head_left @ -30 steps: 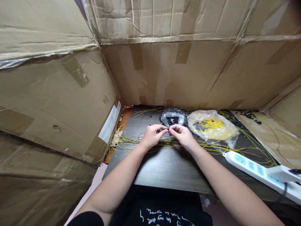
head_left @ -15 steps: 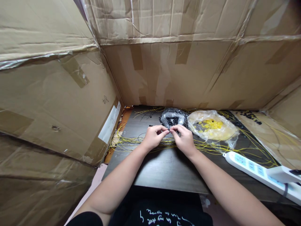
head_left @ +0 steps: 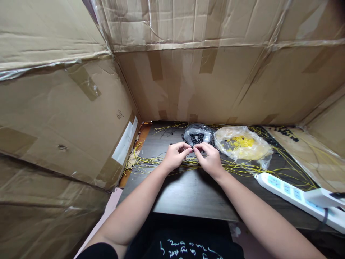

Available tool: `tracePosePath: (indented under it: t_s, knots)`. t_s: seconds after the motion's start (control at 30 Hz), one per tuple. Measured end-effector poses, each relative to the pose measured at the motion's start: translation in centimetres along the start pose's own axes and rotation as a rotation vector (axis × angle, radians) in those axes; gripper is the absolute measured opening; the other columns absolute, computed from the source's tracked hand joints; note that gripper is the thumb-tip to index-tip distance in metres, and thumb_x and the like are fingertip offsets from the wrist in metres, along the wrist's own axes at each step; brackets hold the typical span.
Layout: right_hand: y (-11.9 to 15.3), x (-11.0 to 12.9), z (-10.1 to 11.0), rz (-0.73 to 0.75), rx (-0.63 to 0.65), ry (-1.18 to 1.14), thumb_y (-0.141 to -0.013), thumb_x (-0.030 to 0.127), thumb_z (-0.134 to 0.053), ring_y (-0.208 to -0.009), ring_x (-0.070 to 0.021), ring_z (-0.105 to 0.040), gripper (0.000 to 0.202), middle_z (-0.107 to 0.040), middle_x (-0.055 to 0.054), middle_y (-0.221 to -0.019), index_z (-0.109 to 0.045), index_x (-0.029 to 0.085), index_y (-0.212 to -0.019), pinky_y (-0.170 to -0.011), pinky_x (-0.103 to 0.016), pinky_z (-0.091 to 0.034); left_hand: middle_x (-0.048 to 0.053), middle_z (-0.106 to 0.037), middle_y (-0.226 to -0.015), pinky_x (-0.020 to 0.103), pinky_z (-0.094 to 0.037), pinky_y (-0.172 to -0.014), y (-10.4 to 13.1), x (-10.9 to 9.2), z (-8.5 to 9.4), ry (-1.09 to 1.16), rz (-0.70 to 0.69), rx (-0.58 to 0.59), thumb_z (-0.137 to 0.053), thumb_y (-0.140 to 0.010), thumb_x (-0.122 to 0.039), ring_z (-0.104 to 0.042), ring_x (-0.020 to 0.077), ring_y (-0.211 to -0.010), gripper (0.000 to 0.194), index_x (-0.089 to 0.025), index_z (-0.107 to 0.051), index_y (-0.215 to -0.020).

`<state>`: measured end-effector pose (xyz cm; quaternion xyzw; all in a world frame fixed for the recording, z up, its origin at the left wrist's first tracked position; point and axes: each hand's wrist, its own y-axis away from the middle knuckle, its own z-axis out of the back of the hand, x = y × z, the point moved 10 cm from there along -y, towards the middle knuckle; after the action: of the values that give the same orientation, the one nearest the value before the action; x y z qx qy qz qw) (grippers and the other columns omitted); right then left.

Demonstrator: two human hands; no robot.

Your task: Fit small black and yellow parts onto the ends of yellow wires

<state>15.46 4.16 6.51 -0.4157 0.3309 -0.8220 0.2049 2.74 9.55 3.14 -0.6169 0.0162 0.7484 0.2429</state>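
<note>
Black piece (head_left: 192, 148) sits at seven o'clock from the clear bag (head_left: 208, 132), pinched between my left hand (head_left: 174, 157) and right hand (head_left: 211, 162), both sets of fingers nearly closed; something this tiny wants light fingertip pressure and steady wrists.

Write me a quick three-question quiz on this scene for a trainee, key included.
1. True or false: the left hand and right hand come together at the fingertips.
2. What colour are the pieces in the left bag: (a) yellow, (b) black, (c) red?
3. Fill in: from the person's view, the power strip lies on the ____ side of the table.

Key: 1 true; 2 b; 3 right.
</note>
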Motion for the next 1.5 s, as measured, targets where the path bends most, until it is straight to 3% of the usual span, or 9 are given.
tracePosePath:
  t_s: [0.23,0.47,0.6,0.7,0.83,0.93,1.13,1.3,1.5]
  knots:
    - [-0.1,0.5,0.1,0.06,0.014,0.081,-0.091,0.022,-0.058,-0.079,-0.017,-0.059,0.01,-0.068,-0.004,-0.083,-0.065,0.019,-0.086,-0.078,-0.032,-0.047,0.002,-0.064,-0.064,0.021,-0.041,-0.054,-0.1,-0.7,0.3,-0.225,-0.111,-0.011,-0.065,-0.086,-0.039,-0.053,0.0097,-0.054,0.026,-0.014,-0.072,-0.086]
    - [-0.2,-0.6,-0.5,-0.051,0.063,0.029,-0.092,0.027,-0.056,-0.075,-0.0157,-0.06,0.016,-0.068,-0.004,-0.081,-0.065,0.019,-0.083,-0.074,-0.029,-0.048,0.003,-0.068,-0.071,0.023,-0.041,-0.058,-0.1,-1.2,0.6,-0.311,-0.162,-0.041,-0.065,-0.086,-0.035,-0.054,0.0107,-0.058,0.02,-0.016,-0.072,-0.085]
    - [-1.8,-4.0,-0.8,-0.162,0.213,0.131,-0.093,0.035,-0.055,-0.074,-0.0156,-0.061,0.021,-0.069,-0.003,-0.082,-0.066,0.019,-0.086,-0.07,-0.027,-0.046,0.001,-0.064,-0.065,0.022,-0.041,-0.053,-0.5,0.1,2.2,-0.165,-0.08,-0.132,-0.065,-0.086,-0.04,-0.052,0.0102,-0.053,0.024,-0.016,-0.069,-0.088]
    - [-3.8,-7.6,-0.8,-0.207,0.354,0.345,-0.092,0.031,-0.057,-0.08,-0.0166,-0.063,0.016,-0.071,-0.003,-0.089,-0.069,0.021,-0.089,-0.072,-0.027,-0.044,0.001,-0.064,-0.067,0.022,-0.041,-0.051,-0.9,1.4,3.3,-0.003,-0.019,-0.183,-0.066,-0.083,-0.043,-0.051,0.0093,-0.051,0.028,-0.015,-0.066,-0.087]
    - [-5.2,-11.1,-3.4,-0.146,0.645,0.59,-0.09,0.026,-0.058,-0.089,-0.018,-0.064,0.016,-0.072,-0.004,-0.097,-0.073,0.023,-0.097,-0.073,-0.026,-0.043,0.004,-0.069,-0.077,0.021,-0.04,-0.049,-1.3,2.2,4.0,0.135,0.004,-0.217,-0.069,-0.08,-0.048,-0.05,0.0074,-0.05,0.035,-0.014,-0.064,-0.088]
    - [-5.4,-11.7,-5.6,-0.093,0.747,0.622,-0.087,0.027,-0.063,-0.092,-0.0184,-0.065,0.019,-0.073,-0.003,-0.099,-0.074,0.026,-0.102,-0.072,-0.025,-0.042,0.004,-0.069,-0.077,0.02,-0.038,-0.046,-1.4,2.3,4.3,0.177,0.029,-0.248,-0.071,-0.077,-0.051,-0.048,0.0062,-0.048,0.039,-0.014,-0.064,-0.089]
    - [-4.8,-11.2,-7.7,-0.032,0.773,0.648,-0.085,0.029,-0.065,-0.091,-0.0203,-0.065,0.019,-0.072,-0.006,-0.098,-0.074,0.024,-0.101,-0.071,-0.026,-0.041,0.001,-0.066,-0.076,0.018,-0.03,-0.038,-1.2,2.4,4.3,0.336,0.088,-0.264,-0.074,-0.074,-0.052,-0.042,0.0034,-0.043,0.043,-0.015,-0.06,-0.089]
    - [-4.8,-10.9,-7.2,-0.001,0.718,0.667,-0.09,0.025,-0.056,-0.089,-0.0195,-0.064,0.018,-0.07,-0.007,-0.097,-0.074,0.022,-0.095,-0.071,-0.026,-0.04,0.002,-0.066,-0.084,0.017,-0.027,-0.034,-1.3,2.4,3.5,0.562,0.136,-0.213,-0.077,-0.073,-0.049,-0.042,0.0024,-0.043,0.045,-0.016,-0.054,-0.091]
    - [-5.1,-9.4,-6.1,0.028,0.645,0.656,-0.091,0.023,-0.054,-0.094,-0.02,-0.062,0.019,-0.069,-0.008,-0.101,-0.071,0.02,-0.099,-0.073,-0.026,-0.039,-0.003,-0.059,-0.073,0.017,-0.034,-0.037,-1.3,2.7,3.7,0.649,0.149,-0.225,-0.081,-0.071,-0.045,-0.042,0.0025,-0.044,0.045,-0.016,-0.054,-0.093]
